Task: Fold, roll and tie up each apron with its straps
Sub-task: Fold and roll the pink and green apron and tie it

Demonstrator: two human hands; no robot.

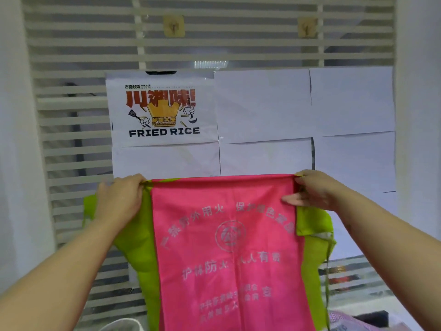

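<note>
I hold a pink apron [229, 247] with pale printed characters up in front of me, hanging straight down. Lime-green side panels [136, 254] and a thin green strap [328, 278] hang along its edges. My left hand [119, 199] grips the top left corner, fingers curled over the green cloth. At the top right corner my right hand [312, 189] pinches the hem, its thumb lying on the pink front. The apron's lower part runs out of view at the bottom.
Behind the apron is a slatted white wall [78, 144] with a "FRIED RICE" poster [162, 111] and several blank white sheets [305, 106]. Two adhesive hooks [174, 26] sit high on the slats. Patterned cloth [346, 321] lies at the lower right.
</note>
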